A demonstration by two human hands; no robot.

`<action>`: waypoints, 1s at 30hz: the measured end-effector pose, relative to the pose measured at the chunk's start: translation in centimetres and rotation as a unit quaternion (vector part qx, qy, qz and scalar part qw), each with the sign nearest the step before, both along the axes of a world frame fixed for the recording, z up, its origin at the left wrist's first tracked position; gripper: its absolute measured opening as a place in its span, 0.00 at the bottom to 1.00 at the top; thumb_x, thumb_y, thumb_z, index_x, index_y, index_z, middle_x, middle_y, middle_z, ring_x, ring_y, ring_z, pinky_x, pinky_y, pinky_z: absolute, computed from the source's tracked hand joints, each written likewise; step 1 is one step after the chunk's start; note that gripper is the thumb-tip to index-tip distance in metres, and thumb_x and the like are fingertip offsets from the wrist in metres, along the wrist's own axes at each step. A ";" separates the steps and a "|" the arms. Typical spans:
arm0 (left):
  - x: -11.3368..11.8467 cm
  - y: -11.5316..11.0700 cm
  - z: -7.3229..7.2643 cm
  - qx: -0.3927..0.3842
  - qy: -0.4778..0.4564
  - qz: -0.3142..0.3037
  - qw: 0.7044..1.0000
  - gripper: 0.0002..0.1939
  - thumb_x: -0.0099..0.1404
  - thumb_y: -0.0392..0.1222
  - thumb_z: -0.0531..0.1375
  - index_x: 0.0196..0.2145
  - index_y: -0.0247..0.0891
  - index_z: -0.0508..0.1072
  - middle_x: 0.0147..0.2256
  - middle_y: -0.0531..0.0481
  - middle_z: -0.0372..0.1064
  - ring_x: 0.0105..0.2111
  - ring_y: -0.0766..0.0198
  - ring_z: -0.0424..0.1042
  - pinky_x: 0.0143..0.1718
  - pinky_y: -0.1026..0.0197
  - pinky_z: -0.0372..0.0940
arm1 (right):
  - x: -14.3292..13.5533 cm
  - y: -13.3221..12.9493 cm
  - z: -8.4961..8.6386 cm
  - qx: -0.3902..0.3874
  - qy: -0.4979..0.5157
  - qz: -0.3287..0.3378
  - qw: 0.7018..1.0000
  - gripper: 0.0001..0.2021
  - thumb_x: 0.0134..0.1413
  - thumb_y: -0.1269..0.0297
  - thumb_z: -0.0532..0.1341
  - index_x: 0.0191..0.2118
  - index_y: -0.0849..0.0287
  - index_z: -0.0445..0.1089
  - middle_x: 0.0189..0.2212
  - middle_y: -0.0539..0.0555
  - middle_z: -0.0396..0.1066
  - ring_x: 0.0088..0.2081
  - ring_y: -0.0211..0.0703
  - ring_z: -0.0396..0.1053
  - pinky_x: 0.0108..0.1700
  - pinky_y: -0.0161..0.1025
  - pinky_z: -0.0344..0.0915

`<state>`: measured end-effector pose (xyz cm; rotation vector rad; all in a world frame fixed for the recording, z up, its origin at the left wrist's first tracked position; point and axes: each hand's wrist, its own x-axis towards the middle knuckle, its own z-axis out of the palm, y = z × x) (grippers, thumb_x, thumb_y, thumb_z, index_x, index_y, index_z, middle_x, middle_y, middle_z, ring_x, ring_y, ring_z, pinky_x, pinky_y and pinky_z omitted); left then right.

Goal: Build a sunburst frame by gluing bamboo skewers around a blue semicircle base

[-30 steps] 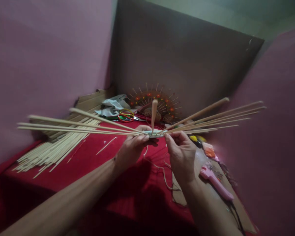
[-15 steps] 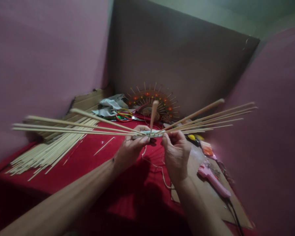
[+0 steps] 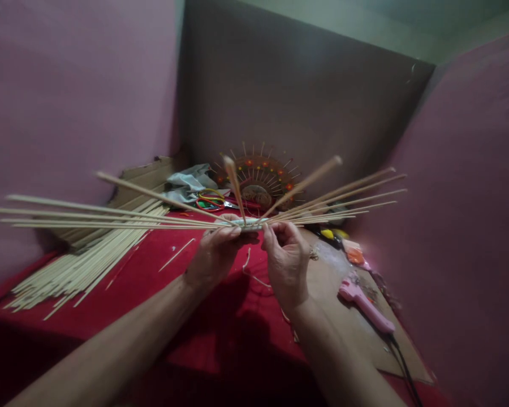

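Note:
Held up level between both hands is a frame of thin wooden sticks (image 3: 314, 176) that spread like rays from a small pale hub (image 3: 253, 223), seen nearly edge-on. My left hand (image 3: 215, 247) grips the hub's left side, thumb on top and fingers mostly hidden beneath. At the near right edge, my right hand (image 3: 286, 257) pinches the rim between thumb and forefinger, its other fingers curled. Whatever else may lie in that pinch is too small to make out. Under the hands, a thin string (image 3: 257, 278) trails over the red cloth (image 3: 182, 299).
Loose sticks (image 3: 91, 263) lie piled at left beside cardboard. Behind are scissors (image 3: 210, 200), a crumpled plastic bag (image 3: 189, 182) and a flower-decorated stick piece (image 3: 265, 169). On the right, a pink glue gun (image 3: 368, 305) with a cord lies on a cardboard sheet (image 3: 343, 339).
Both hands and the stick frame have shifted left in the view. The frame has turned a little: its middle stick now tips to the left. Both grips look the same.

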<state>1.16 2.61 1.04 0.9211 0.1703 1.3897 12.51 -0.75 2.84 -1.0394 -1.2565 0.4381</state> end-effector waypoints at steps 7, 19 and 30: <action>-0.8 0.2 0.2 -0.010 0.010 -0.031 0.999 0.10 0.52 0.35 0.58 0.31 0.31 0.77 0.33 0.41 0.77 0.36 0.54 0.75 0.42 0.53 0.68 | 1.0 0.0 -0.2 0.060 -0.053 -0.035 0.996 0.07 0.55 0.60 0.60 0.30 0.57 0.68 0.25 0.47 0.68 0.28 0.36 0.65 0.34 0.34 0.62; -0.7 0.4 0.2 -0.040 -0.002 -0.046 0.998 0.08 0.52 0.38 0.60 0.28 0.32 0.78 0.30 0.43 0.77 0.32 0.56 0.76 0.37 0.55 0.71 | 2.9 0.0 -0.4 -0.023 0.042 -0.054 0.997 0.10 0.50 0.59 0.62 0.25 0.59 0.66 0.20 0.45 0.63 0.24 0.34 0.59 0.30 0.34 0.58; -0.9 0.7 0.6 -0.129 -0.077 -0.058 0.987 0.04 0.51 0.35 0.60 0.28 0.36 0.74 0.31 0.46 0.77 0.35 0.55 0.75 0.39 0.51 0.73 | 3.4 1.1 -2.0 -0.106 0.217 0.008 0.970 0.15 0.41 0.54 0.66 0.24 0.58 0.63 0.13 0.40 0.53 0.15 0.29 0.47 0.17 0.31 0.45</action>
